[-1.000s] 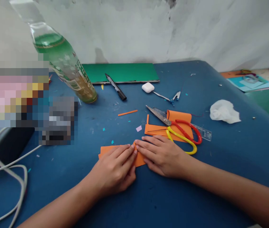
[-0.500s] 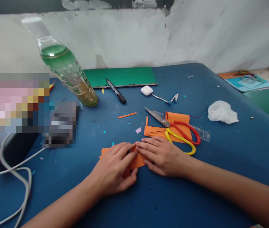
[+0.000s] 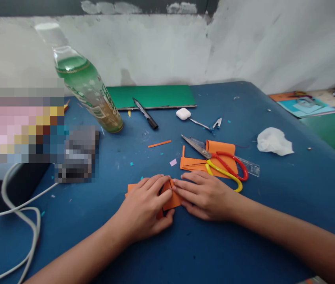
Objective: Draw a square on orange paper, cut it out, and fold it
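A folded piece of orange paper (image 3: 172, 200) lies on the blue table under both hands, with a dark slit or line near its upper edge. My left hand (image 3: 145, 207) is bent over its left part, fingers curled on top and thumb at the near edge. At the right end my right hand (image 3: 204, 195) holds the paper down, fingers pressed together and thumb tucked low. Much of the paper is hidden beneath the hands. Just beyond the right hand, scissors (image 3: 207, 154) with red and yellow handles rest on more folded orange paper (image 3: 195, 163) and a clear ruler (image 3: 252, 167).
A bottle (image 3: 89, 90) stands at the back left, near a black marker (image 3: 145, 113) and a green board (image 3: 155, 96). A white earphone case (image 3: 183, 114), crumpled tissue (image 3: 274, 141) and orange strip (image 3: 159, 144) lie around. White cable (image 3: 34, 228) loops at left.
The fingertips of both hands have shifted slightly on the orange paper, and a bit more of it shows between them. The view has moved a little.
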`<act>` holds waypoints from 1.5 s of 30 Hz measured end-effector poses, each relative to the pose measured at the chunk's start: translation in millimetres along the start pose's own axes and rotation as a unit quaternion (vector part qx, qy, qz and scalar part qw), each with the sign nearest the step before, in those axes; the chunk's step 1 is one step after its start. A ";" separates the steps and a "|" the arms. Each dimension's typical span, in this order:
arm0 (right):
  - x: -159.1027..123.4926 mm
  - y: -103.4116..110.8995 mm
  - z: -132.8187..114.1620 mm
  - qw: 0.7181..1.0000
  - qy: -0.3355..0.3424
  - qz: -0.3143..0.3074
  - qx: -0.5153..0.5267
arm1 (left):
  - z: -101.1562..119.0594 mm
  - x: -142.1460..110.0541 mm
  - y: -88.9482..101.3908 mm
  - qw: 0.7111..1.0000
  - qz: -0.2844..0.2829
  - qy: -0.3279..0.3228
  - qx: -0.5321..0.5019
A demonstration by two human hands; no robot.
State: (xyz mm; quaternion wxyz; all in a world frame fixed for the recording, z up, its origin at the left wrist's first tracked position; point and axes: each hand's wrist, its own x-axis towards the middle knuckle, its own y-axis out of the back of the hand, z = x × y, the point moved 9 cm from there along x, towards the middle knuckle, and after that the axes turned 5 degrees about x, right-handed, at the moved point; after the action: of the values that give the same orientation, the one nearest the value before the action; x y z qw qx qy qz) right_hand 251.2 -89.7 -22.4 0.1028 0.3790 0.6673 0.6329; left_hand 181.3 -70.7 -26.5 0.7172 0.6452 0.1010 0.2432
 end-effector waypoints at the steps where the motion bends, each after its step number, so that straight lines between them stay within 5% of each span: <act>1: -0.6 1.7 -1.4 1.000 -0.002 0.005 -0.002 | 0.0 0.1 0.4 1.000 -0.002 0.001 0.001; 11: -24.0 13.6 -10.0 0.998 -0.052 0.001 0.021 | 2.7 -2.4 1.2 1.000 -0.005 0.003 0.005; 16: -2.1 9.5 6.3 0.993 -0.082 -0.032 0.076 | 7.0 -5.2 7.5 0.999 0.022 -0.001 0.025; 20: 20.1 -7.2 13.2 0.994 -0.066 -0.085 0.021 | 9.3 -6.7 14.1 0.998 0.050 0.002 0.043; 29: 18.0 -17.7 11.0 0.990 -0.081 -0.108 -0.028 | 27.7 -13.2 20.3 0.990 0.099 0.004 0.099; 38: 14.3 -14.0 14.5 0.990 -0.085 -0.110 0.016 | 8.6 -10.2 22.4 0.997 0.050 0.023 0.051; 45: 9.6 -3.6 17.6 0.982 -0.095 -0.099 0.130 | 11.9 -9.1 15.3 0.996 0.071 -0.040 0.034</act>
State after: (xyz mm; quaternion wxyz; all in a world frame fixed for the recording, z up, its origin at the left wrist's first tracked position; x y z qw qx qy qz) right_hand 254.0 -69.8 -25.5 0.1771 0.3796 0.7655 0.4884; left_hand 175.6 -84.7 -11.4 0.6788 0.6843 0.0344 0.2642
